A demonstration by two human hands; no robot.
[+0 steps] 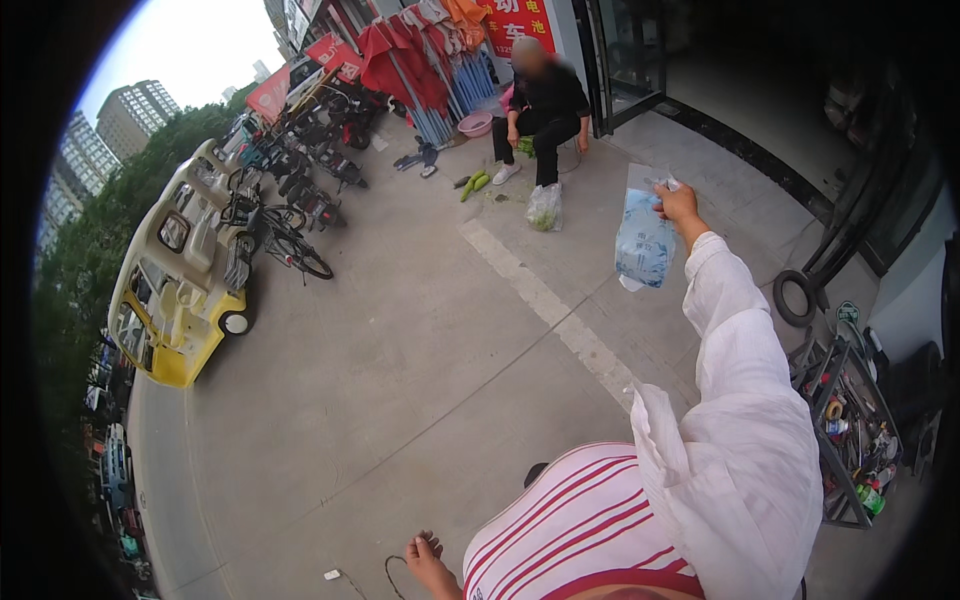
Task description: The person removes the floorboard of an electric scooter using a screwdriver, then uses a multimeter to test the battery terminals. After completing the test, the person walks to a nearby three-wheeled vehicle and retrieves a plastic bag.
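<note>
My right hand [680,206] is stretched out ahead, its fingers pinched on the top edge of a plastic packet [646,238]. The packet hangs down, mostly light blue with a clear strip at the top and a white bit sticking out below. Low in the view, my left hand [428,566] hangs with its fingers loosely bent and a little apart, and I see nothing in it. Beside it a thin dark cord [392,573] loops down, and a small white piece [333,574] lies further left.
A seated person [545,105] works by a shop doorway, with green vegetables [476,184] and a plastic bag [545,208] at their feet. At left stand a yellow three-wheeler [180,300] and parked bikes [290,240]. A tire [795,298] and a tool-filled crate [850,425] are at right.
</note>
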